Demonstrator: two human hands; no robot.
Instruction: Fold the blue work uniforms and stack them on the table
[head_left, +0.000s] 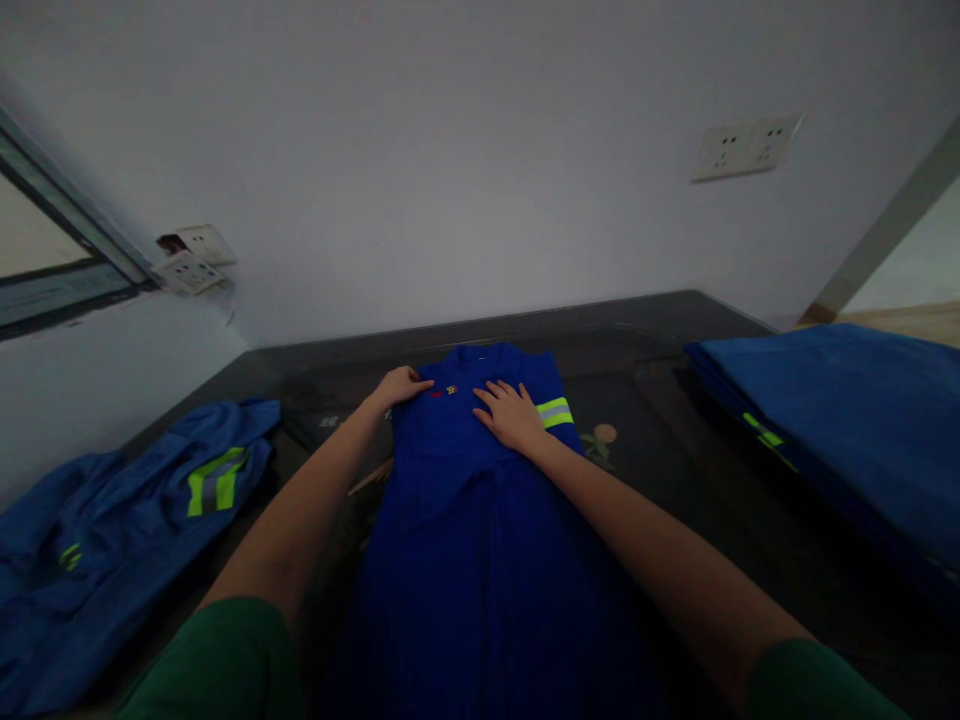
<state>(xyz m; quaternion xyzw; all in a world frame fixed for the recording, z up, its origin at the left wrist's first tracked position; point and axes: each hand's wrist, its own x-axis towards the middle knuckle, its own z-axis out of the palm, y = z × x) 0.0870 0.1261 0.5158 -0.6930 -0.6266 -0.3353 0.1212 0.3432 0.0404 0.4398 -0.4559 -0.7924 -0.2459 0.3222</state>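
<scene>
A blue jacket (480, 540) is laid out lengthwise on a dark table (652, 330), running from the near edge up toward the wall, collar end farthest away. It has a small red and yellow badge near the chest and a yellow-and-grey reflective band on the sleeve on the right side.

The left hand (399, 385) sits at the jacket's upper left edge, right by the badge. Fingers look curled over the edge of the cloth, but it's too dim to tell whether it's actually pinching the fabric or just resting there. The right hand (510, 415) is flat on the chest area, palm down, fingers spread and pointing toward the collar, pressing on the cloth rather than gripping anything. It's just beside the reflective band. Both forearms are bare, with green sleeves showing at the bottom of the view.

Off to the left, a second blue garment (112, 540) with the same reflective stripes lies crumpled on the table, well apart from the hands. On the right there's a neat stack (847, 430) of folded blue ones. Wall outlets (746, 147) are up on the white wall, with another pair (191, 260) by the window frame on the left.
</scene>
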